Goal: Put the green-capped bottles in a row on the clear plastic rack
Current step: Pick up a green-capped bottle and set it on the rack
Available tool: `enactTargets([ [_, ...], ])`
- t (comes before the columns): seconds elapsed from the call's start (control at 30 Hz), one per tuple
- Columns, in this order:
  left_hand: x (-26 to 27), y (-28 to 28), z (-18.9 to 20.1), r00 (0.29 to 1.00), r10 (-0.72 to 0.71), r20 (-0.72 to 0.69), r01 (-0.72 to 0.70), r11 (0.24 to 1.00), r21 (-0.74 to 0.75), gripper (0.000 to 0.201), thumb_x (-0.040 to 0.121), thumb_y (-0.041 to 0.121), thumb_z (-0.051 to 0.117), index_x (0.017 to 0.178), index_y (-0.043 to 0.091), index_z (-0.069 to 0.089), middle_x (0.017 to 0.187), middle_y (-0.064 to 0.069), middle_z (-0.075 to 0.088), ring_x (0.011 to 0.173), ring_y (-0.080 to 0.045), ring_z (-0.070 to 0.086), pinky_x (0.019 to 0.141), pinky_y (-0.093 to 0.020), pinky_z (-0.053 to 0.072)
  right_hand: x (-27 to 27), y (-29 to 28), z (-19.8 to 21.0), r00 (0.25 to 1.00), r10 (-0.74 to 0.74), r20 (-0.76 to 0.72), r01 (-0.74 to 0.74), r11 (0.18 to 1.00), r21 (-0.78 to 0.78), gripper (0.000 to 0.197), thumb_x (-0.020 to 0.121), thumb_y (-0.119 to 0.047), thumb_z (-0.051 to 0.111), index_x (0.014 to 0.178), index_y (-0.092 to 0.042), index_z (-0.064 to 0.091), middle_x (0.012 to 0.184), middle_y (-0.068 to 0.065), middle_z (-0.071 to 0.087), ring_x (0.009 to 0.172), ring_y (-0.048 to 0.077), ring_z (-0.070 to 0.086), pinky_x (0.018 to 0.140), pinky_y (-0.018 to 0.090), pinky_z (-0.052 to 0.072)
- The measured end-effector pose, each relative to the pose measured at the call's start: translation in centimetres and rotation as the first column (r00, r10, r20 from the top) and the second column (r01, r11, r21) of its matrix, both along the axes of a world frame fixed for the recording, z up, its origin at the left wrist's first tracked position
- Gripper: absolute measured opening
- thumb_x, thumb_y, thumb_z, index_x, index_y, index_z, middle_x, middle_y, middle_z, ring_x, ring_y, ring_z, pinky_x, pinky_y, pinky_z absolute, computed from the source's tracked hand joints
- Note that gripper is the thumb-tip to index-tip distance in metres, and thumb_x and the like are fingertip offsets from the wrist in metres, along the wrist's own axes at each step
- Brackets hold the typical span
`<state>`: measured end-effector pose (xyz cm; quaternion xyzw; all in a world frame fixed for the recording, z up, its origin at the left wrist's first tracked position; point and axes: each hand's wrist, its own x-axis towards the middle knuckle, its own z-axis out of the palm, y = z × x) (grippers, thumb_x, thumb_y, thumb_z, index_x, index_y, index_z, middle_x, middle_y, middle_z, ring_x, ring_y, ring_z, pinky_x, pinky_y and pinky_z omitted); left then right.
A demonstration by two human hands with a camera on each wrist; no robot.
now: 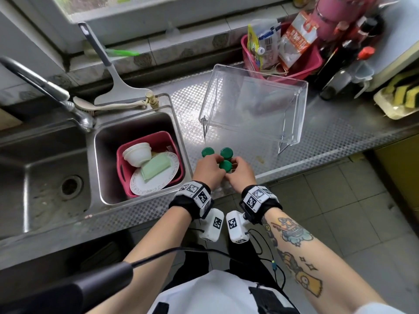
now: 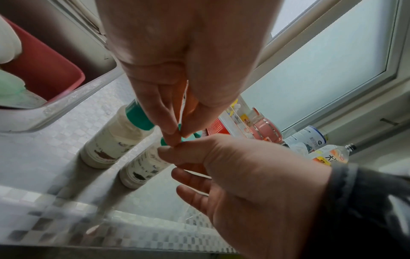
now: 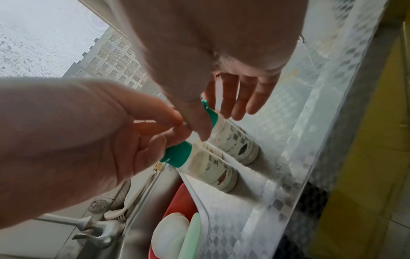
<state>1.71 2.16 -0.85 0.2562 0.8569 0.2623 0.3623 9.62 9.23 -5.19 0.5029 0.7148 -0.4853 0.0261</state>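
Three green-capped bottles (image 1: 225,160) upright on surface (image 1: 328,141), just before clear plastic rack (image 1: 254,103); left hand (image 1: 207,169), right hand (image 1: 241,172) flank nearest bottle, fingers (image 3: 239,99) loosely extended, likely about to grasp; rack holds no bottles.

1. Bottles (image 1: 225,165): green caps, cream-white bodies with dark print.
2. Rack (image 1: 254,103), at 12 o'clock from them: clear.
3. Countertop (image 1: 328,137): silver checker pattern.
4. Tub (image 1: 172,141) at 9 o'clock: pink-red.
5. Plate (image 1: 158,184): white, patterned rim.
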Motion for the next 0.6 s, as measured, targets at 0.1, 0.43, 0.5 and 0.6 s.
enactTargets([
  [0.1,-0.1,0.3,0.0,1.000,-0.005,-0.001,0.005,1.000,-0.006,0.045,0.080,0.001,0.058,0.124,0.009,0.065,0.122,-0.011,0.070,0.113,-0.025,0.063,0.098,-0.031,0.047,0.0,0.0,-0.1,1.000,0.012,0.010,-0.012,0.999,0.031,0.039,0.077,-0.015,0.070,0.114,-0.014,0.058,0.115,0.009,0.067,0.105,0.027,0.061,0.096,0.041,0.048],
  [0.43,-0.1,0.3,-0.1,1.000,0.006,0.022,-0.008,0.998,0.067,0.042,0.078,0.003,0.062,0.119,0.010,0.067,0.117,-0.009,0.071,0.094,-0.027,0.070,0.090,-0.042,0.057,0.9,0.3,1.2,1.000,0.010,-0.027,-0.008,0.999,0.046,0.034,0.078,-0.016,0.069,0.110,-0.017,0.060,0.112,0.006,0.067,0.101,0.023,0.061,0.091,0.037,0.049],
  [0.5,-0.1,0.3,0.2,1.000,-0.008,0.022,0.006,0.997,0.079,0.039,0.078,0.005,0.064,0.117,0.012,0.067,0.117,-0.008,0.071,0.096,-0.024,0.069,0.091,-0.037,0.055,1.2,0.6,1.8,0.999,0.008,-0.043,-0.006,0.999,0.044,0.035,0.077,-0.016,0.071,0.110,-0.016,0.060,0.109,0.006,0.067,0.097,0.021,0.060,0.089,0.034,0.048],
  [0.6,-0.2,0.5,1.0,1.000,-0.024,0.003,0.023,0.995,0.102,0.040,0.078,0.007,0.068,0.118,0.011,0.067,0.119,-0.006,0.071,0.107,-0.019,0.064,0.090,-0.021,0.044,1.6,1.0,3.0,0.996,-0.007,-0.085,0.010,0.999,0.033,0.038,0.072,-0.013,0.074,0.108,-0.014,0.062,0.103,0.005,0.067,0.090,0.018,0.058,0.083,0.030,0.047],
])
